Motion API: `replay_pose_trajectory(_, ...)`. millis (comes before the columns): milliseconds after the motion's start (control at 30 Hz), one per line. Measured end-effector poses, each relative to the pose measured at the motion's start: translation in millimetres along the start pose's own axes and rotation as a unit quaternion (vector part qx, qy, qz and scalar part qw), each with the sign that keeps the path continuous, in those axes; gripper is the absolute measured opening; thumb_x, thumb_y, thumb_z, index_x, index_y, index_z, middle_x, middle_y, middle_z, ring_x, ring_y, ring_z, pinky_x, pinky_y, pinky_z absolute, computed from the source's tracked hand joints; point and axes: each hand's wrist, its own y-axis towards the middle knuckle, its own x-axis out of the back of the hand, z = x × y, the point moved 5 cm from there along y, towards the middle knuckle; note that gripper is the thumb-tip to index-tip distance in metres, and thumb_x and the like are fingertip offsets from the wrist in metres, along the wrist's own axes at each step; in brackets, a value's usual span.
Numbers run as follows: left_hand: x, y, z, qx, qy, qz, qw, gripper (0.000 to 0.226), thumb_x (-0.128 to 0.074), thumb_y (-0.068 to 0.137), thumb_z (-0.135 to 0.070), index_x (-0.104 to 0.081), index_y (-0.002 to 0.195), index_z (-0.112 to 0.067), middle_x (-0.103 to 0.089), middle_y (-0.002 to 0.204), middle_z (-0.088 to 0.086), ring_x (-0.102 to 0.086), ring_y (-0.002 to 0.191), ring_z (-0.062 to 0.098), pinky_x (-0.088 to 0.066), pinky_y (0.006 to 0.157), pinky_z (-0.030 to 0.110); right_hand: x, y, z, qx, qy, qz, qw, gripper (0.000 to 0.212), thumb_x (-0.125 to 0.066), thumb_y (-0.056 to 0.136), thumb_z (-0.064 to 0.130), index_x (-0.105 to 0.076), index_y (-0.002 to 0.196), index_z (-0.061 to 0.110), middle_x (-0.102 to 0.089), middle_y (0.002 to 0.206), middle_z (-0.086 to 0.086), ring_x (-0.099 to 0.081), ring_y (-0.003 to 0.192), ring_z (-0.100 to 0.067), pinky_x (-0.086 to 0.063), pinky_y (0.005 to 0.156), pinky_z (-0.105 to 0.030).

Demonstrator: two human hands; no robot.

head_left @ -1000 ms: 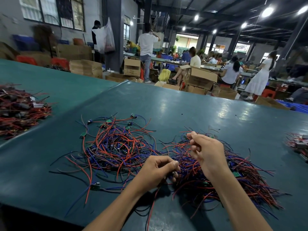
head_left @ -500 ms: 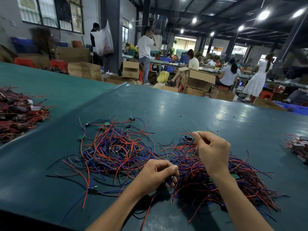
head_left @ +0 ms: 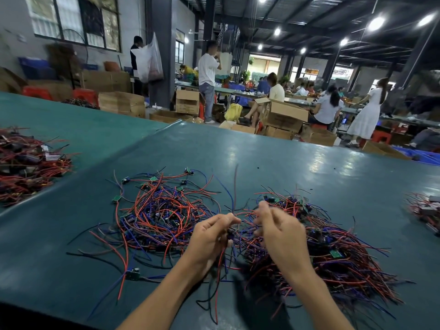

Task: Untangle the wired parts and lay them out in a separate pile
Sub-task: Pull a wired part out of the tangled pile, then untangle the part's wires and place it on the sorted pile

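Two heaps of red, blue and black wired parts lie on the green table. The looser left pile has small green boards at its edges. The denser tangled pile sits to the right. My left hand pinches a small dark wired part between the piles, its red and black wires hanging down and others whipping upward. My right hand is blurred beside it, fingers curled above the tangled pile; what it holds is unclear.
Another heap of red wired parts lies at the far left, and a smaller one at the right edge. Beyond the table's far edge are cardboard boxes and several people working.
My right hand has come down and left from above the tangled pile, close to my left hand. My left hand has lifted its part slightly; loose wires now flick upward.
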Motion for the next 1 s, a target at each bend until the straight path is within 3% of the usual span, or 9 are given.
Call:
replay_pose_trajectory(100, 9, 4, 0, 0.006, -0.066, -0.044, 0.997, 0.027, -0.069, 0.086, -0.036, -0.079, 0.091, -0.011, -0.022, 0.069, 0.007, -0.033, 0.057, 0.013, -0.038, 0.055, 0.025, -28, -20, 1, -0.016, -0.031, 0.146, 0.989, 0.048, -0.059, 0.097, 0.05, -0.072, 0.076, 0.008, -0.07, 0.071, -0.012, -0.065, 0.062, -0.026, -0.057, 0.066, -0.05)
replay_pose_trajectory(267, 12, 2, -1, 0.021, -0.048, -0.064, 0.997, 0.029, -0.071, 0.082, -0.043, -0.078, 0.089, -0.017, -0.036, 0.054, 0.004, -0.035, 0.047, 0.016, -0.03, 0.043, 0.022, -57, -42, -7, -0.134, 0.127, 0.246, 0.952, 0.025, -0.066, 0.098, 0.025, -0.078, 0.083, 0.009, -0.076, 0.078, -0.008, -0.068, 0.066, -0.019, -0.056, 0.059, -0.036)
replay_pose_trajectory(333, 10, 2, -1, 0.024, -0.05, -0.064, 0.996, 0.028, -0.071, 0.082, -0.043, -0.078, 0.088, -0.017, -0.036, 0.057, 0.005, -0.033, 0.046, 0.016, -0.028, 0.043, 0.023, -60, -44, -10, -0.156, 0.142, 0.237, 0.949, 0.019, -0.066, 0.097, 0.021, -0.077, 0.088, 0.009, -0.075, 0.077, -0.006, -0.067, 0.066, -0.014, -0.056, 0.06, -0.034)
replay_pose_trajectory(467, 10, 5, -1, 0.022, -0.098, -0.066, 0.993, 0.023, -0.073, 0.078, -0.036, -0.08, 0.083, -0.014, -0.038, 0.058, -0.003, -0.034, 0.044, 0.005, -0.032, 0.043, 0.016, -53, -40, -15, -0.141, 0.031, 0.122, 0.982, 0.021, -0.075, 0.088, 0.04, -0.072, 0.09, 0.02, -0.074, 0.078, 0.003, -0.07, 0.071, -0.007, -0.06, 0.069, -0.031)
replay_pose_trajectory(600, 15, 7, 3, 0.02, -0.07, -0.07, 0.995, 0.027, -0.076, 0.075, -0.041, -0.08, 0.083, -0.016, -0.041, 0.057, -0.004, -0.037, 0.043, 0.004, -0.034, 0.042, 0.016, -62, -41, -16, -0.2, 0.184, 0.168, 0.947, 0.016, -0.069, 0.096, 0.023, -0.075, 0.095, 0.008, -0.073, 0.073, -0.006, -0.067, 0.061, -0.016, -0.058, 0.056, -0.031)
replay_pose_trajectory(733, 11, 6, 5, 0.018, -0.014, -0.058, 0.998, 0.036, -0.076, 0.073, -0.048, -0.079, 0.086, -0.015, -0.044, 0.055, -0.005, -0.037, 0.044, 0.006, -0.033, 0.042, 0.02, -60, -39, -14, -0.19, 0.165, 0.176, 0.952, 0.018, -0.066, 0.098, 0.018, -0.076, 0.089, 0.006, -0.069, 0.069, -0.005, -0.064, 0.061, -0.015, -0.057, 0.058, -0.03)
replay_pose_trajectory(833, 8, 6, 5, 0.028, -0.036, -0.047, 0.998, 0.036, -0.077, 0.075, -0.048, -0.078, 0.086, -0.013, -0.04, 0.057, -0.003, -0.032, 0.04, 0.007, -0.028, 0.037, 0.018, -63, -39, -10, -0.204, 0.197, 0.185, 0.941, 0.022, -0.06, 0.1, 0.013, -0.072, 0.085, 0.001, -0.072, 0.072, -0.011, -0.067, 0.062, -0.02, -0.057, 0.06, -0.033)
replay_pose_trajectory(933, 0, 2, 7, 0.073, -0.054, 0.012, 0.996, 0.039, -0.079, 0.082, -0.051, -0.073, 0.081, -0.013, -0.036, 0.056, -0.003, -0.033, 0.037, 0.007, -0.031, 0.036, 0.015, -62, -38, -8, -0.233, 0.285, 0.158, 0.916, 0.023, -0.06, 0.1, 0.01, -0.073, 0.083, 0.003, -0.073, 0.072, -0.013, -0.067, 0.056, -0.02, -0.059, 0.055, -0.03)
replay_pose_trajectory(1000, -10, -4, 10, 0.108, -0.059, 0.067, 0.99, 0.039, -0.075, 0.083, -0.052, -0.068, 0.075, -0.014, -0.037, 0.054, -0.002, -0.043, 0.039, 0.01, -0.043, 0.041, 0.02, -59, -36, -7, -0.234, 0.303, 0.139, 0.913, 0.024, -0.061, 0.1, 0.012, -0.074, 0.081, 0.004, -0.072, 0.07, -0.014, -0.065, 0.052, -0.019, -0.058, 0.051, -0.029)
